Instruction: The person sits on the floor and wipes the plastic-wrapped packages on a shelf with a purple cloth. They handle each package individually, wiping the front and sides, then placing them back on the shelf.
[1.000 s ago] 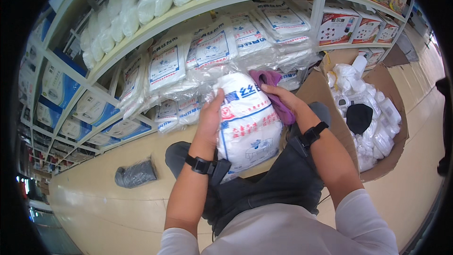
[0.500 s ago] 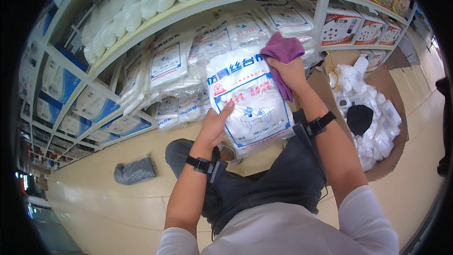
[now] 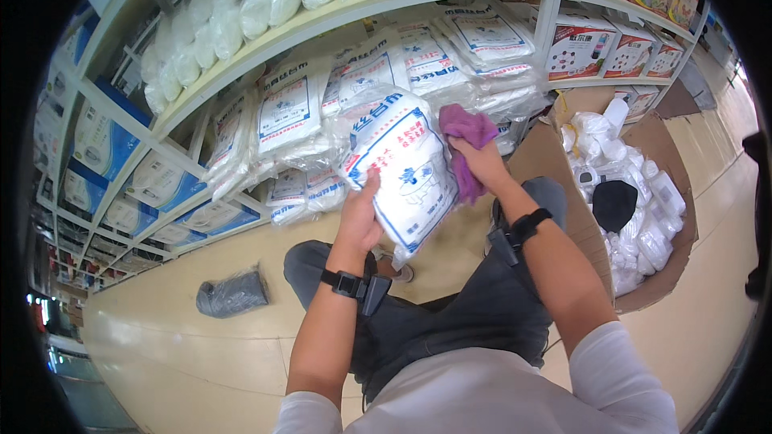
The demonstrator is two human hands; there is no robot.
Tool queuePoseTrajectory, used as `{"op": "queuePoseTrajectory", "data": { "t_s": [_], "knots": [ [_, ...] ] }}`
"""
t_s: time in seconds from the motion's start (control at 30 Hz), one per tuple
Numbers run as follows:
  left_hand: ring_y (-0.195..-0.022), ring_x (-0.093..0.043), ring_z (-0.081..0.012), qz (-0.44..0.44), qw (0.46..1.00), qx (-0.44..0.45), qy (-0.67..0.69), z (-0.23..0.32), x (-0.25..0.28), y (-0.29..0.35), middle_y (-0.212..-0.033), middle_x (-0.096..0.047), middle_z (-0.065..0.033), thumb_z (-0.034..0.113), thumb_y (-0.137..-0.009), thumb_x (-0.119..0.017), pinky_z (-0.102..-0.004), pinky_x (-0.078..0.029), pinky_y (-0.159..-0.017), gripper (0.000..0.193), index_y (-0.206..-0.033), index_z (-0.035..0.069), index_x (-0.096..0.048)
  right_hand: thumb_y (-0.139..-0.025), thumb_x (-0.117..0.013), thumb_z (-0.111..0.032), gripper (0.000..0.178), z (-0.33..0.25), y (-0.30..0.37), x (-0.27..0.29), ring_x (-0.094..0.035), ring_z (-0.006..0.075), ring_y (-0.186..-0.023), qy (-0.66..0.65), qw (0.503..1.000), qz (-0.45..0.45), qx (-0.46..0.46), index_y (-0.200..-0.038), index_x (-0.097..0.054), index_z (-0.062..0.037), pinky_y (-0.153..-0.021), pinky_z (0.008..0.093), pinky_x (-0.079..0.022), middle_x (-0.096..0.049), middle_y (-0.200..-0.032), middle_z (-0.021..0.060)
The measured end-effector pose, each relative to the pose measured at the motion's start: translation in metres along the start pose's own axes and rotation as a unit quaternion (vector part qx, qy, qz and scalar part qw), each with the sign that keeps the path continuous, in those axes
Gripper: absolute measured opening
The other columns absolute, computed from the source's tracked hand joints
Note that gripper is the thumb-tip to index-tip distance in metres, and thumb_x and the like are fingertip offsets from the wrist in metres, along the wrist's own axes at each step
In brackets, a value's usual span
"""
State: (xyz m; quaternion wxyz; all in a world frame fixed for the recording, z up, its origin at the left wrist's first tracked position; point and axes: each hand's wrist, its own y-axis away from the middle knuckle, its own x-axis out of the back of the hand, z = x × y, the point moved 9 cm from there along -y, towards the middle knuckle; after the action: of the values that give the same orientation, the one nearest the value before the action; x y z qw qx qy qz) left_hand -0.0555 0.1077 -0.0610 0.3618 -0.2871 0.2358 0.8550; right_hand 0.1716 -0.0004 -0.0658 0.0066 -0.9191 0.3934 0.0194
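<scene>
A flat plastic-wrapped tablecloth pack (image 3: pixel 410 181), white with blue and red print, is held tilted above my knees. My left hand (image 3: pixel 360 215) grips its lower left edge, thumb on the front and the other fingers hidden behind. My right hand (image 3: pixel 481 162) is closed round a bunched purple cloth (image 3: pixel 469 130) at the pack's right edge; the cloth touches or nearly touches the pack, I cannot tell which. Similar packs (image 3: pixel 366 72) lie stacked on the shelf just beyond.
Above the stacks, a shelf (image 3: pixel 338 6) carries rolled white bundles. An open carton (image 3: pixel 675 217) of white wrapped items with a black piece on top stands at my right. A grey wrapped bundle (image 3: pixel 233 293) lies on the floor at left. Boxes (image 3: pixel 583 44) fill the right shelves.
The pack has turned and tilted, its right side now angled away and its face narrower. My right hand with the purple cloth has moved slightly down and left.
</scene>
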Motion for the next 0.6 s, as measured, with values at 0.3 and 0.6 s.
{"op": "queuePoseTrajectory", "data": {
  "t_s": [0.3, 0.6],
  "knots": [
    [-0.12, -0.062, -0.0387, -0.049, 0.992, 0.094, 0.069, -0.006, 0.011, 0.006, -0.134, -0.061, -0.0231, 0.024, -0.096, -0.06, -0.0511, -0.049, -0.105, 0.055, -0.142, -0.004, -0.047, -0.075, -0.087, -0.011, 0.085, 0.0, 0.005, -0.007, -0.064, 0.0257, -0.112, -0.093, 0.988, -0.103, -0.069, -0.145, -0.04, 0.001, -0.1, 0.0379, -0.051, -0.063, -0.127, 0.0143],
    [-0.115, -0.065, -0.0323, 0.017, 1.0, -0.014, 0.002, -0.001, 0.007, -0.003, -0.127, -0.063, -0.0181, -0.004, -0.094, -0.054, -0.0447, -0.054, -0.101, 0.043, -0.137, -0.005, -0.05, -0.084, -0.072, -0.014, 0.04, -0.103, 0.058, -0.033, -0.065, 0.0388, -0.111, 0.221, 0.94, 0.073, 0.25, -0.119, -0.056, -0.0056, -0.092, 0.0392, -0.051, -0.066, -0.122, 0.0191]
  ]
}}
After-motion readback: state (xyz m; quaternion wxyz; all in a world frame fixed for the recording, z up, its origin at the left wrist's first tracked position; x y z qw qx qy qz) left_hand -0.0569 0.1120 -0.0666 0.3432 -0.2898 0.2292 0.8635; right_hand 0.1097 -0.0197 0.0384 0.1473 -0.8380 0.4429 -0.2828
